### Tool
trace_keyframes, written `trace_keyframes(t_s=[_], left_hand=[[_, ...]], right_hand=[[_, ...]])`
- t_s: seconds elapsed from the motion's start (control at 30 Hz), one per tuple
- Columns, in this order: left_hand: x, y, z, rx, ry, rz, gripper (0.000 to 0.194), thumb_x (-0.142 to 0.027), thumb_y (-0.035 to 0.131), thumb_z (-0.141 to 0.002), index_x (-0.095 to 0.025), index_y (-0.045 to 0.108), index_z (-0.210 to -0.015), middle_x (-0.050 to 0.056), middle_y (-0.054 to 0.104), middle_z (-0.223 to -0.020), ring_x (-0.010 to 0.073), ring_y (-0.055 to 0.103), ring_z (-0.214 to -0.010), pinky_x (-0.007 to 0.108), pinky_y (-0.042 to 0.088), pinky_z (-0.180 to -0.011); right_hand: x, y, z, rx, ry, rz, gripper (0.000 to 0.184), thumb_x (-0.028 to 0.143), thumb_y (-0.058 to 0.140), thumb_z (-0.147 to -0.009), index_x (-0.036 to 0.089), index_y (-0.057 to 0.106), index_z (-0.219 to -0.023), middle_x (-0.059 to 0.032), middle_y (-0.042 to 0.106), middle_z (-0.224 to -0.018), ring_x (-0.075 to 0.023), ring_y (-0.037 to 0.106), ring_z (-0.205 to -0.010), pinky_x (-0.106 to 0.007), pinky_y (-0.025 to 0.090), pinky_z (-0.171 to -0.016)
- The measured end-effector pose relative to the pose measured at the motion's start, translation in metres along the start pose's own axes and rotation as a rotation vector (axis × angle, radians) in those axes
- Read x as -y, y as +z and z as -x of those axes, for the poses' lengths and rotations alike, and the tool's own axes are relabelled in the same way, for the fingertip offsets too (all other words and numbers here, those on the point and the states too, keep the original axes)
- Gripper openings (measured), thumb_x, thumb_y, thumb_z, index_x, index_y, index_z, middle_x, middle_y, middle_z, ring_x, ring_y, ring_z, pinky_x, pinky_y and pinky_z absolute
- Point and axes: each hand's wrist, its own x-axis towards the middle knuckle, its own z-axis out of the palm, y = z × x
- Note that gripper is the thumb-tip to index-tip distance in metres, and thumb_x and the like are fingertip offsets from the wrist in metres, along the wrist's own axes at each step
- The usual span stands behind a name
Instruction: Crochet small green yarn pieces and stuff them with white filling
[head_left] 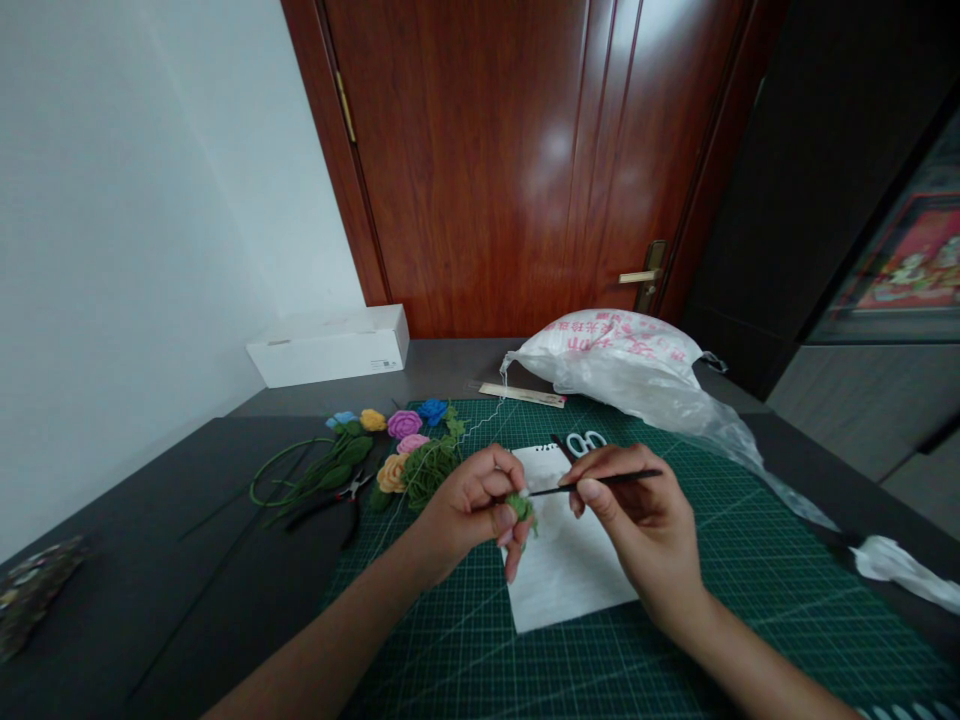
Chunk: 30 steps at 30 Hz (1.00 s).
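Pinched between the fingers of my left hand (474, 502) is a small green crochet piece (520, 507) with a bit of white at its top. My right hand (646, 530) grips a dark crochet hook (630, 478) like a pen, its tip reaching the white part. A thin white yarn (491, 415) runs from the plastic bag (615, 345) toward my left hand. Below both hands lies a sheet of white lined paper (562, 575). White-handled scissors (585, 443) rest just beyond my right hand, partly hidden.
A green cutting mat (757, 590) covers much of the dark table. Left of my hands lie crocheted flowers (405, 424), green yarn (431, 475), green wire (259, 490) and pliers (352, 492). Behind are a white box (330, 350) and a ruler (523, 395).
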Motion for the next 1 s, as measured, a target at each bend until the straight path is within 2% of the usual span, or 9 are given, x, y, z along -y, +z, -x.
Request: trace_keyframes(t_s=[0.13, 0.27, 0.47, 0.57, 0.67, 0.83, 1.0], left_hand=[[0.0015, -0.0004, 0.0004, 0.001, 0.036, -0.006, 0.025, -0.024, 0.072, -0.092, -0.019, 0.052, -0.106, -0.001, 0.068, -0.072, 0.0082, 0.057, -0.048, 0.018, 0.054, -0.043], [0.0014, -0.0007, 0.0006, 0.014, 0.04, -0.01, 0.023, -0.024, 0.071, -0.093, -0.02, 0.054, -0.108, -0.002, 0.067, -0.07, 0.0078, 0.056, -0.047, 0.018, 0.054, -0.043], [0.0016, 0.0027, 0.0002, 0.017, 0.035, 0.042, 0.023, -0.025, 0.073, -0.092, -0.019, 0.056, -0.106, -0.001, 0.068, -0.071, 0.0072, 0.054, -0.047, 0.019, 0.055, -0.042], [0.0024, 0.005, -0.0007, 0.001, 0.008, 0.048, 0.024, -0.026, 0.075, -0.09, -0.018, 0.057, -0.104, 0.0, 0.069, -0.072, 0.0069, 0.053, -0.047, 0.018, 0.055, -0.041], [0.0024, 0.0051, -0.0011, -0.011, 0.0, 0.047, 0.021, -0.023, 0.074, -0.091, -0.018, 0.057, -0.101, 0.0, 0.069, -0.071, 0.0068, 0.053, -0.047, 0.019, 0.056, -0.042], [-0.0004, 0.003, -0.0008, -0.017, 0.019, 0.057, 0.017, -0.018, 0.07, -0.093, -0.017, 0.055, -0.102, -0.001, 0.066, -0.069, 0.0068, 0.054, -0.046, 0.018, 0.056, -0.042], [-0.0016, 0.0037, -0.0005, -0.023, -0.005, 0.06, 0.018, -0.018, 0.07, -0.093, -0.017, 0.055, -0.103, -0.001, 0.066, -0.069, 0.0072, 0.054, -0.047, 0.019, 0.056, -0.042]], right_hand=[[-0.0038, -0.0008, -0.0002, -0.046, 0.114, -0.015, 0.007, 0.018, 0.072, -0.092, 0.023, 0.07, -0.088, -0.0014, 0.07, -0.084, -0.012, 0.066, -0.062, -0.025, 0.055, -0.057], [-0.0051, -0.0015, -0.0004, -0.033, 0.176, -0.045, 0.008, 0.021, 0.073, -0.092, 0.022, 0.069, -0.086, -0.0003, 0.069, -0.082, -0.0112, 0.065, -0.06, -0.025, 0.055, -0.056], [-0.0041, 0.0025, 0.0023, 0.036, 0.12, -0.055, 0.006, 0.021, 0.073, -0.092, 0.022, 0.07, -0.087, -0.0018, 0.071, -0.083, -0.0127, 0.066, -0.064, -0.026, 0.056, -0.059], [-0.0071, 0.0046, 0.0034, 0.06, 0.137, -0.048, 0.006, 0.025, 0.074, -0.092, 0.022, 0.07, -0.088, -0.0023, 0.071, -0.083, -0.0141, 0.067, -0.064, -0.027, 0.058, -0.06], [-0.0081, 0.0023, 0.0016, 0.042, 0.162, -0.035, 0.006, 0.025, 0.073, -0.092, 0.023, 0.069, -0.089, -0.0016, 0.071, -0.083, -0.0135, 0.067, -0.062, -0.027, 0.057, -0.059], [-0.0019, -0.0047, -0.0021, -0.052, 0.093, -0.03, 0.005, 0.022, 0.071, -0.094, 0.024, 0.068, -0.091, -0.0014, 0.07, -0.088, -0.013, 0.066, -0.066, -0.027, 0.056, -0.06], [0.0009, -0.0019, -0.0008, -0.003, 0.039, -0.043, 0.006, 0.018, 0.071, -0.094, 0.023, 0.07, -0.092, -0.0031, 0.072, -0.087, -0.0149, 0.068, -0.069, -0.028, 0.058, -0.062]])
